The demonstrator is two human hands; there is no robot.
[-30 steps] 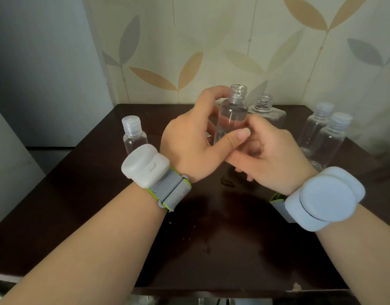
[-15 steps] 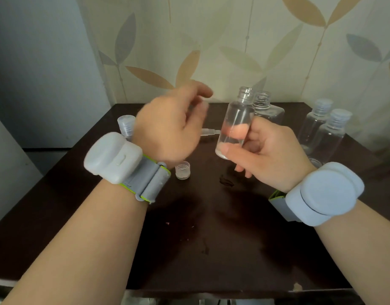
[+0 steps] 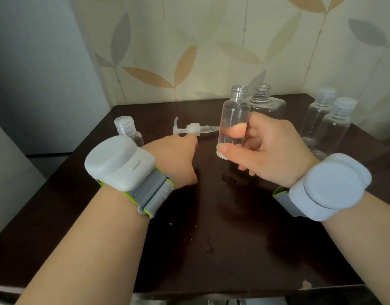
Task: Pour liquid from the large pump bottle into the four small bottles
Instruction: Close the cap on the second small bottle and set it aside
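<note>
My right hand (image 3: 271, 148) grips an uncapped small bottle (image 3: 233, 119), upright, seemingly empty. My left hand (image 3: 176, 159) reaches down; I cannot tell its grip. The large bottle (image 3: 268, 104) stands open behind.

The left hand (image 3: 175, 159) hides its fingers, perhaps covering a cap.

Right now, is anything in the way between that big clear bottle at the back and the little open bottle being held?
Nothing visible blocks it. The large square clear plastic bottle, pump removed, stands just behind the small uncapped clear bottle gripped by the right hand. The white pump head lies off to the left.
</note>
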